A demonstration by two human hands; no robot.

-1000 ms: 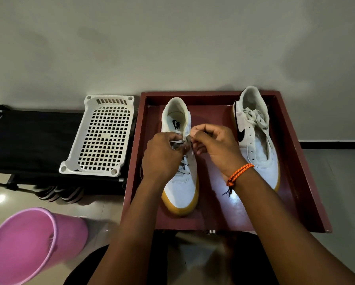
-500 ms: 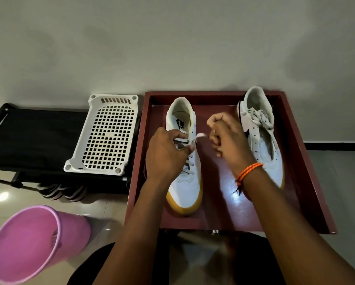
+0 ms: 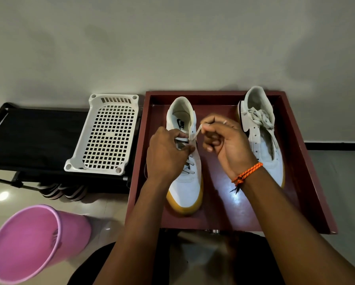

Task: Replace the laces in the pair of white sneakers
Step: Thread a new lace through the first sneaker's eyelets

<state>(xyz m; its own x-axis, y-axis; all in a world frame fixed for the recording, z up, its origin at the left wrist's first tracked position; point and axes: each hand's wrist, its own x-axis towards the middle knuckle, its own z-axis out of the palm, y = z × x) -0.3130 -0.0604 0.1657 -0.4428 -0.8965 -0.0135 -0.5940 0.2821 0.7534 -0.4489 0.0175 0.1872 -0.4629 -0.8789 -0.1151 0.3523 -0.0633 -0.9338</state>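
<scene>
In the red tray (image 3: 308, 182), the right hand (image 3: 223, 140) has drawn its pinched lace end (image 3: 197, 131) clear of the left sneaker (image 3: 184, 161), which the left hand (image 3: 166, 153) grips, so lacing nears the top eyelets.

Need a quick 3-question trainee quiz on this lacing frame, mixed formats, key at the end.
1. True or false: both white gum-soled sneakers, the left one and the right one, sit inside the dark red wooden tray.
2. Multiple choice: the right hand pinches
A. the orange braided wristband
B. the flat white lace end coming from the left sneaker
C. the white perforated plastic basket
3. Fill in: the left hand grips the left sneaker at its ____ area, over the laced eyelets.

Key: 1 true; 2 B; 3 tongue
</scene>
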